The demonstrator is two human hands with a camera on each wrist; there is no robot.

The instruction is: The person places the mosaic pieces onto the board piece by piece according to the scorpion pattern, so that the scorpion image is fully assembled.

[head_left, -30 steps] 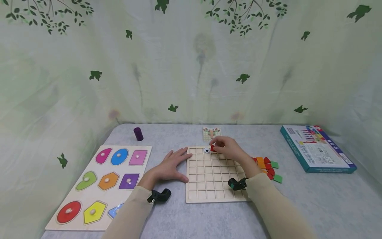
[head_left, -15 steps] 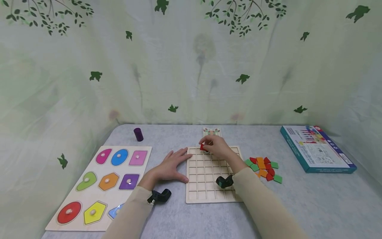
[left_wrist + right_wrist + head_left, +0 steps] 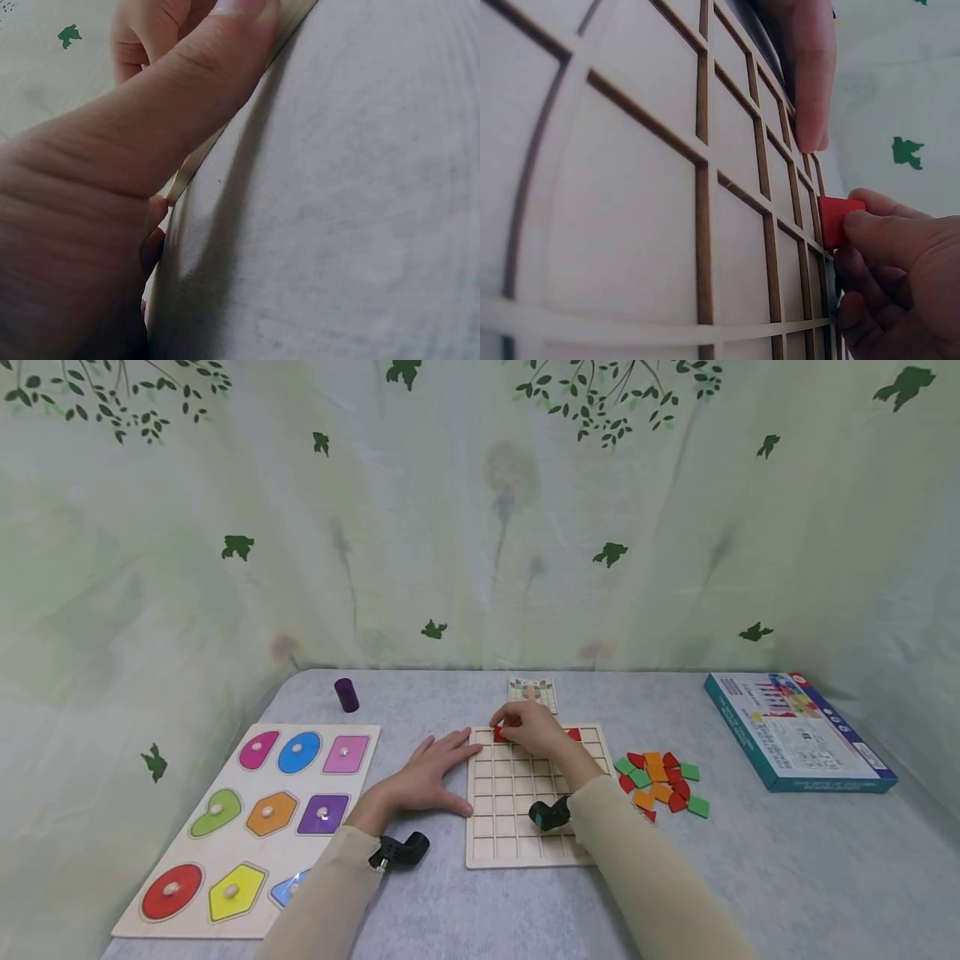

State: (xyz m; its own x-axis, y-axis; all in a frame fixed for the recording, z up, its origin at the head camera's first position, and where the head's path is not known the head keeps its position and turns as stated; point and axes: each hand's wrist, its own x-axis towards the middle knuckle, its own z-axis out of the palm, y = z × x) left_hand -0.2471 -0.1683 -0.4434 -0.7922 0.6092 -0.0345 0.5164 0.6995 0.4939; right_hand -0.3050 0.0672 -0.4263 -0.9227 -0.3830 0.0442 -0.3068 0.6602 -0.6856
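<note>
A wooden grid board [image 3: 510, 810] lies on the table in front of me. My right hand [image 3: 531, 732] pinches a small red tile [image 3: 838, 223] between thumb and fingers at the board's far row, near its left corner. In the right wrist view the tile stands up on edge against the grid. Another red piece [image 3: 574, 734] sits in the far row, right of that hand. My left hand [image 3: 427, 779] rests at the board's left edge with fingers spread, thumb and fingertips touching the board.
Several loose red, orange and green pieces [image 3: 662, 793] lie right of the board. Beyond it is a patterned card [image 3: 532, 687]. A shape puzzle [image 3: 288, 868] occupies the left, a dark purple cylinder [image 3: 347, 695] stands behind it, and a flat box [image 3: 801, 735] lies far right.
My right hand has moved left along the board's far row with the red tile. The round eye piece seen earlier is now hidden behind it. My left hand stays put.
</note>
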